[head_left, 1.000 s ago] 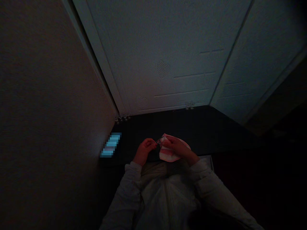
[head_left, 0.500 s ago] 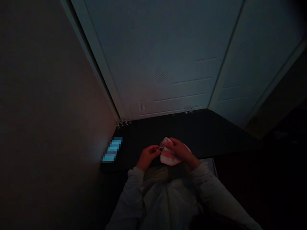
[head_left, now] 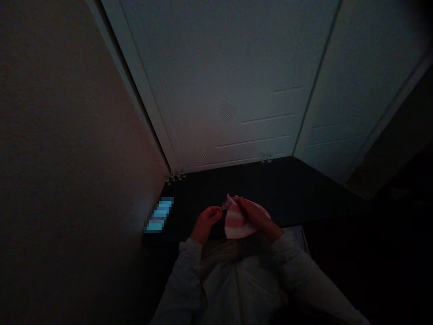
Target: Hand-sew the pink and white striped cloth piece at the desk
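My right hand is closed round a pink-and-white striped cloth, which hangs down toward my lap at the table's front. Between the cloth and my left hand is a small clear, shiny object, perhaps glass; its exact kind is too dark to make out. The left thumb and fingertips pinch its near end, while the cloth touches its other side. Part of the object is hidden by the cloth.
Along the back edge of the black table stand small clear shiny pieces at the left corner and more clear pieces farther right. A bright pixelated screen leans by the left wall. White panels rise behind.
The cloth has shifted in my right hand, and more of its striped side hangs open. My left hand stays by the clear object. The view has become slightly dimmer.
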